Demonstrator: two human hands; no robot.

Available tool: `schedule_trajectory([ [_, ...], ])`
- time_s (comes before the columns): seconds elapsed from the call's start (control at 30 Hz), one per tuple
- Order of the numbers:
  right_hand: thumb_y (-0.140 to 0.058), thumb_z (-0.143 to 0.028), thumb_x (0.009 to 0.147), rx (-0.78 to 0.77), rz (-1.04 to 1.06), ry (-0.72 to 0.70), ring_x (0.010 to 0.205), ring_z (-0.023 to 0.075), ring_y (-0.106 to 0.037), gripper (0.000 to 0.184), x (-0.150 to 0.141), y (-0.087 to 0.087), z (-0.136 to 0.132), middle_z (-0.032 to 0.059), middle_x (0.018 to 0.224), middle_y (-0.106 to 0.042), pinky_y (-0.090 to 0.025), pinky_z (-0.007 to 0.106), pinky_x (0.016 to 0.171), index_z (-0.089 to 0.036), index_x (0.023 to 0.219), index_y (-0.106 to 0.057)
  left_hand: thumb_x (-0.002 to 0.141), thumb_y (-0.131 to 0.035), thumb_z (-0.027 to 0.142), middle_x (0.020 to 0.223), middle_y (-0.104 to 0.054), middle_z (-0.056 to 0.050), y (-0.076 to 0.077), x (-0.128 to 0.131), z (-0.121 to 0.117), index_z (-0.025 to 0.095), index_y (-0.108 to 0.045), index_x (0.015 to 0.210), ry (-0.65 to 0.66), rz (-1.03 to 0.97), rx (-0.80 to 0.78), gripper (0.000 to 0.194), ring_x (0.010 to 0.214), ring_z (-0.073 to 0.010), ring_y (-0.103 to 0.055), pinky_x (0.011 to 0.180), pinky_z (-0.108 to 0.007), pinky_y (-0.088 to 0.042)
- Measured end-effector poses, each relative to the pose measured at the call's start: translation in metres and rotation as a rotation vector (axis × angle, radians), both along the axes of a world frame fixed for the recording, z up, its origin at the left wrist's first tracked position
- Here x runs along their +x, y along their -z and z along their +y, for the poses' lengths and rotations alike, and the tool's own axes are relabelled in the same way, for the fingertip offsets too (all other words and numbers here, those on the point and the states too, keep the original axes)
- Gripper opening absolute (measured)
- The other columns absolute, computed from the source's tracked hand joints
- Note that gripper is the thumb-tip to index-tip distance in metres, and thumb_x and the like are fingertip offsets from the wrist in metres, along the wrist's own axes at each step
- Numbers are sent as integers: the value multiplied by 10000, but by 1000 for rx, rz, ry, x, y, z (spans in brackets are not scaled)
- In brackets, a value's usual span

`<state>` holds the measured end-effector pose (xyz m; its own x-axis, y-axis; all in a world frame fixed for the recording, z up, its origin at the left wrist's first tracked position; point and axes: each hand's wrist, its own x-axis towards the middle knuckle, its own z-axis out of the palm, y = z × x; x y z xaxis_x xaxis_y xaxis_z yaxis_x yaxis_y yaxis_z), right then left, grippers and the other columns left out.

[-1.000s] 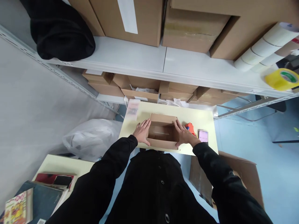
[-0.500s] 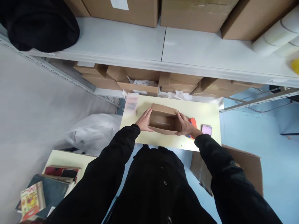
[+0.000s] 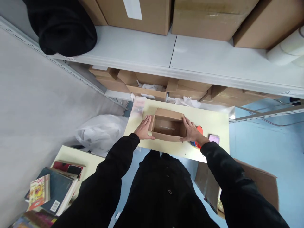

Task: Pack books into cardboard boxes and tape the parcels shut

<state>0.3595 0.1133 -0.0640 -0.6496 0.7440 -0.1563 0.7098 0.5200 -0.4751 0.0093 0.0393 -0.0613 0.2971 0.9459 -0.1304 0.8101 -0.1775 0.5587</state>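
A small open cardboard box (image 3: 163,136) sits on the pale yellow table (image 3: 163,147), its opening facing up and its inside bare. My left hand (image 3: 143,128) grips its left end, thumb toward the front and fingers along the side. On the right end my right hand (image 3: 190,130) holds the box the same way, fingers at the back corner and thumb at the front. A red-orange tape dispenser (image 3: 199,129) lies just beyond my right hand, partly covered by it. Further right is a small pinkish, blurred-out item (image 3: 214,138).
Above the table runs a grey shelf (image 3: 142,53) with large cartons (image 3: 213,22) and a black cloth item (image 3: 64,28). More open cartons (image 3: 147,90) stand behind the table. A white plastic bag (image 3: 102,131) and stacked books (image 3: 55,186) are at left, a big carton (image 3: 258,180) at lower right.
Both hands have shifted the box back, away from the table's front edge, keeping hold of its ends. The camera view has also moved a little.
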Motion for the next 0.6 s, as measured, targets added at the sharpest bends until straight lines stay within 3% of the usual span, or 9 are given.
schedule_trajectory([
  [0.1,-772,-561,547,28,-32,12,1198,400,-379,1364,-5,-4,-2,172,1532,-199,-369,538,945,-224,1506,137,561,-709,704,1562,-64,-247,-1,-16,-11,80,-17,1507,-56,-16,16,1328,1441,-394,-20,1152,-525,-150],
  [0.2,-766,-577,545,50,-78,34,1176,416,-396,1356,-8,-7,-4,177,1535,-203,-389,538,903,-222,1510,118,722,-592,665,1567,-78,-227,8,-39,-26,72,-88,1503,-142,-105,40,1103,1449,-360,-30,1151,-502,-179],
  [0.3,-747,-591,562,70,-120,27,1179,416,-396,1338,-10,-8,-6,177,1537,-211,-402,522,874,-220,1509,123,873,-437,527,1522,-268,-210,25,-68,-29,56,-335,1425,-418,-126,34,732,1434,-297,-204,1149,-429,-239],
  [0.37,-734,-594,575,84,-156,21,1173,411,-400,1328,-10,-9,-8,174,1541,-207,-401,513,874,-213,1507,131,879,-458,446,1399,-467,-197,38,-87,-17,64,-512,1291,-674,-50,-35,565,1351,-274,-387,1127,-378,-297],
  [0.43,-721,-599,582,88,-204,24,1163,412,-406,1322,-11,-11,-9,168,1547,-201,-400,513,872,-209,1505,141,847,-530,395,1273,-588,-175,50,-103,5,83,-586,1200,-850,36,-130,474,1250,-271,-504,1088,-358,-353],
  [0.6,-694,-596,604,58,-267,31,1183,428,-401,1303,-14,-17,-11,154,1560,-184,-393,524,885,-203,1498,169,814,-591,413,1226,-622,-181,78,-118,59,86,-602,1170,-945,99,-265,484,1237,-302,-515,1044,-365,-383],
])
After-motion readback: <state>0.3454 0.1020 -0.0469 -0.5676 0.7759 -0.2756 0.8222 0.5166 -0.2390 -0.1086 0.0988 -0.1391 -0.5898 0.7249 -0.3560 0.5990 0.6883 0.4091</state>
